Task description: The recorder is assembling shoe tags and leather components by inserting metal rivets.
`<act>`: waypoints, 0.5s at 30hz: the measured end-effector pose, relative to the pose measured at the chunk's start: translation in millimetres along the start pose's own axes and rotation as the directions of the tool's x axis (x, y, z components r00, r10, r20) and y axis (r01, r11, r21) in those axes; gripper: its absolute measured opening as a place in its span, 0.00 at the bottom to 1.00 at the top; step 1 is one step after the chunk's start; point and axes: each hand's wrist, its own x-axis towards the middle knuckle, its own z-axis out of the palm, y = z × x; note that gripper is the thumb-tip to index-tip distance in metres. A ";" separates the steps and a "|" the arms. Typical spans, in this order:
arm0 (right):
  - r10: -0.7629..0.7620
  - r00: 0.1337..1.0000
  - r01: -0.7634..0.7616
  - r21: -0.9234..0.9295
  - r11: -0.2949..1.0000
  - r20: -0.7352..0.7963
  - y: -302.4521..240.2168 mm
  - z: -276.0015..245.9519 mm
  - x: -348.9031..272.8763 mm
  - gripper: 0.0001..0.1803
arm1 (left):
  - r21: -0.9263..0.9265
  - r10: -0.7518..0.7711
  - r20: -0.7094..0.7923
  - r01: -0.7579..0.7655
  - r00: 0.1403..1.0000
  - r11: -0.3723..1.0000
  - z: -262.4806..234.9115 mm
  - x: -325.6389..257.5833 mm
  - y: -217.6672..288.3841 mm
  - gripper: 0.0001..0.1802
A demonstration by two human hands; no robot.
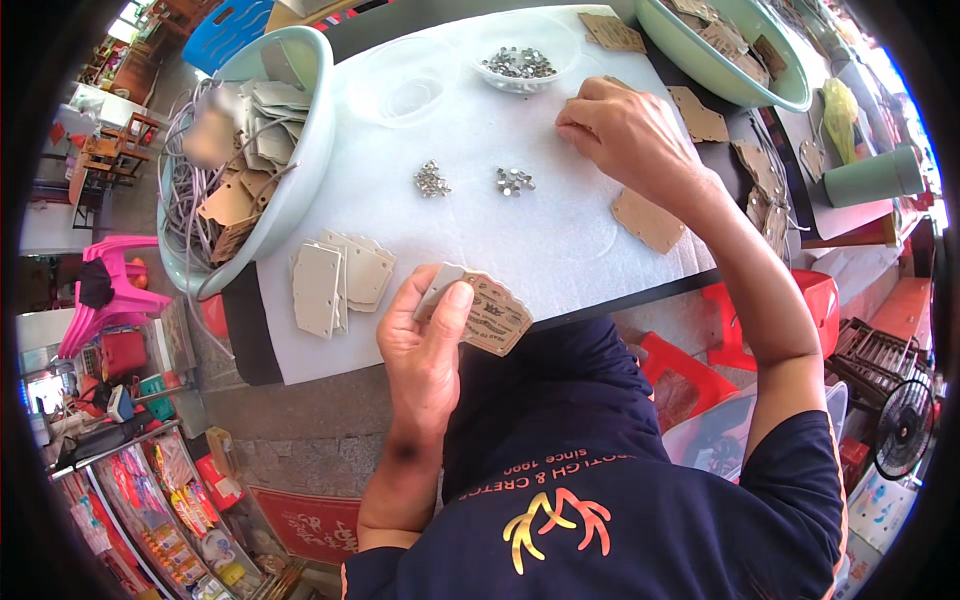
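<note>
My left hand (425,335) pinches a thin tan plaque (492,318) with dark print and a wavy edge, thumb on top, held just off the table's front edge. Over the right part of the white table sheet (400,230), my right hand (628,130) is closed, its fingers curled together; what they hold, if anything, is hidden. Two small heaps of shiny metal bits, a left heap (432,180) and a right heap (513,181), lie between the hands. More such bits fill a clear plastic bowl (520,84) farther back.
Pale plaques (343,275) lie fanned at the left. A tan plaque (648,220) rests below my right wrist. A green basin (310,170) with plaques and grey cords stands left, another basin (790,92) far right. A green cup (875,178) lies beyond my right arm.
</note>
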 end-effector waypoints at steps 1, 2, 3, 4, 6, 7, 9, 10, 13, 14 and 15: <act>0.000 1.000 0.000 -0.001 1.000 0.000 -0.4 2.0 0.6 0.08 | 0.006 -0.009 0.018 0.008 1.000 1.000 -1.4 0.0 -0.2 0.15; 0.008 1.000 -0.008 -0.009 1.000 0.004 -0.7 3.9 1.5 0.08 | 0.006 -0.007 0.017 0.007 1.000 1.000 -1.7 0.0 -0.3 0.15; 0.017 1.000 -0.017 -0.017 1.000 0.009 -1.0 5.1 2.6 0.07 | 0.013 0.002 0.026 -0.002 1.000 1.000 -2.0 0.0 -0.4 0.15; 0.016 1.000 -0.016 -0.016 1.000 0.010 -0.9 5.8 4.2 0.07 | 0.020 0.010 0.034 -0.011 0.999 1.000 -2.3 0.1 -0.4 0.15; -0.023 0.999 0.024 -0.029 0.999 0.031 -0.4 8.1 7.2 0.07 | 0.025 0.003 0.015 -0.003 1.000 1.000 1.1 -0.2 1.4 0.13; -0.023 0.999 0.024 -0.025 0.999 0.033 0.5 9.2 8.5 0.07 | 0.030 -0.004 -0.003 0.004 1.000 1.000 2.8 0.0 1.4 0.11; -0.028 0.998 0.029 -0.018 0.999 0.052 0.7 9.0 10.2 0.06 | 0.030 0.002 -0.008 -0.001 1.000 1.000 3.4 0.4 0.6 0.11; -0.027 0.998 0.028 -0.012 1.000 0.055 1.0 8.0 10.2 0.06 | 0.027 0.009 -0.010 -0.009 1.000 1.000 3.9 0.8 0.2 0.11; -0.018 0.999 0.018 -0.007 1.000 0.046 -2.1 5.3 8.4 0.06 | 0.018 0.001 -0.018 -0.001 1.000 1.000 4.3 1.0 0.7 0.11; -0.022 0.999 0.022 0.001 1.000 0.049 -6.5 2.1 6.3 0.06 | 0.021 0.000 -0.027 0.001 1.000 1.000 5.6 1.0 0.7 0.11; -0.008 0.999 0.002 0.142 0.990 0.042 -12.6 -2.3 2.6 0.06 | 0.007 0.008 -0.041 -0.008 0.999 1.000 7.6 0.8 0.9 0.11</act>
